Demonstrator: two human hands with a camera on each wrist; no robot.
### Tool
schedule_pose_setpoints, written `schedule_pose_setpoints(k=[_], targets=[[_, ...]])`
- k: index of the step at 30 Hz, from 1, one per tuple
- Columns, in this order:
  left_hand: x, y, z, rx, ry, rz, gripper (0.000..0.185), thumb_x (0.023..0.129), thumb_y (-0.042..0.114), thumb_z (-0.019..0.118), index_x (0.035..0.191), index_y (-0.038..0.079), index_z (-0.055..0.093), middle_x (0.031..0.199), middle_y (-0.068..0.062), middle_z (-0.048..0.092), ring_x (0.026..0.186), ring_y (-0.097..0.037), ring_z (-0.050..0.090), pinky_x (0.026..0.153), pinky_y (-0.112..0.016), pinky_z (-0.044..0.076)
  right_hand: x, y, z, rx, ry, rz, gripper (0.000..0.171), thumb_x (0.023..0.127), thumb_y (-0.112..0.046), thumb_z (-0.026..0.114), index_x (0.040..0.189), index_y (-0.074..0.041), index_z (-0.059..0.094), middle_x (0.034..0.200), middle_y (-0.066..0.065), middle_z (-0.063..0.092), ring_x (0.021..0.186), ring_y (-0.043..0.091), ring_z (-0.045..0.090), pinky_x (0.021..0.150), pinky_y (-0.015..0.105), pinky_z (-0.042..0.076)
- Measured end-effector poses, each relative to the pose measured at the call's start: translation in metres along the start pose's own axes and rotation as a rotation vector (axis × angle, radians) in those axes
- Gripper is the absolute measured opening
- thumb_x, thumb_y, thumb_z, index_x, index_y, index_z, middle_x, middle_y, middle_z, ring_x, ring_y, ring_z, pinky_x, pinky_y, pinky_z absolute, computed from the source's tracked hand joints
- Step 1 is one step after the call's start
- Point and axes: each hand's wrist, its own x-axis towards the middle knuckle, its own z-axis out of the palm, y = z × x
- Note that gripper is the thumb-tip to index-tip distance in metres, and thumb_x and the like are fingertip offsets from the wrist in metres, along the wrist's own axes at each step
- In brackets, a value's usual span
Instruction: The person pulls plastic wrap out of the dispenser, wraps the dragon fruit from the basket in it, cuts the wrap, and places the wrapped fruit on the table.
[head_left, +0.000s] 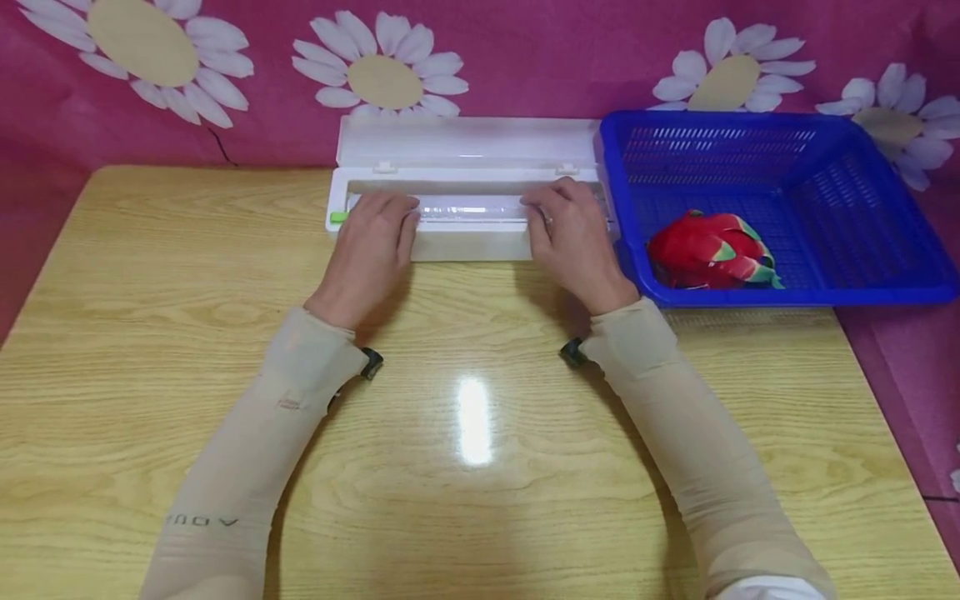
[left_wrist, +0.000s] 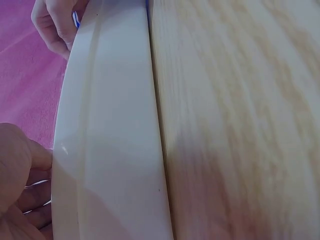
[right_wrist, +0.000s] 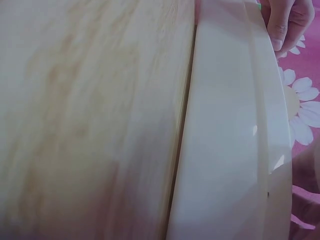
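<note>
A white plastic wrap dispenser [head_left: 472, 246] lies at the back of the table, its lid [head_left: 468, 143] tipped back. Inside its trough shows a shiny clear roll of plastic wrap [head_left: 472, 208]. Toward the left end, my left hand [head_left: 367, 250] reaches over the front wall and pinches the wrap between thumb and fingers. My right hand [head_left: 576, 242] does the same toward the right end. Both wrist views mostly take in the dispenser's smooth front wall [left_wrist: 120, 110], with the curled fingers [right_wrist: 305, 210] behind it partly out of frame. A green slider [head_left: 339, 217] sits at the left end.
A blue plastic basket [head_left: 862, 293] stands against the dispenser's right end, overhanging the table's right edge. In it lies a red dragon fruit [head_left: 708, 250] with green-tipped scales. Behind the wooden table [head_left: 465, 517] hangs a magenta cloth [head_left: 525, 50] with white daisies.
</note>
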Motion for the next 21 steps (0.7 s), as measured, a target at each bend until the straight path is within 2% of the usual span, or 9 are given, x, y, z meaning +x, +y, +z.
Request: schedule_pose_setpoints(k=[9,16,21], targets=[[0.0000,-0.0017,0.0009,-0.031,0.036,-0.001,0.034,0.109,0.017,0.049,0.123,-0.007,0.068,0.126,-0.024,0.071,0.126,-0.039,0.060,0.115,-0.047,0.046,0.0019,0.0022,-0.0006,-0.021,0.015,0.029,0.023,0.101,-0.012,0.057,0.107,0.005,0.072,0.106,0.024,0.075,0.104,0.041,0.068,0.096,0.051,0.053],[0.0001,-0.0034,0.0005,-0.026,0.051,0.002,0.033,0.109,0.015,0.048,0.123,-0.007,0.068,0.125,-0.024,0.071,0.125,-0.039,0.061,0.114,-0.047,0.048,0.0016,0.0021,-0.0020,-0.017,0.017,0.053,0.018,0.099,-0.011,0.058,0.106,0.003,0.067,0.098,0.023,0.073,0.093,0.038,0.068,0.084,0.050,0.054],[0.0000,-0.0049,0.0003,-0.024,0.046,-0.001,0.033,0.109,0.016,0.048,0.124,-0.006,0.068,0.125,-0.023,0.071,0.125,-0.038,0.061,0.114,-0.047,0.047,0.0010,0.0018,-0.0031,-0.005,0.041,0.050,0.021,0.097,-0.012,0.061,0.107,0.005,0.071,0.099,0.023,0.073,0.091,0.037,0.068,0.083,0.048,0.054]])
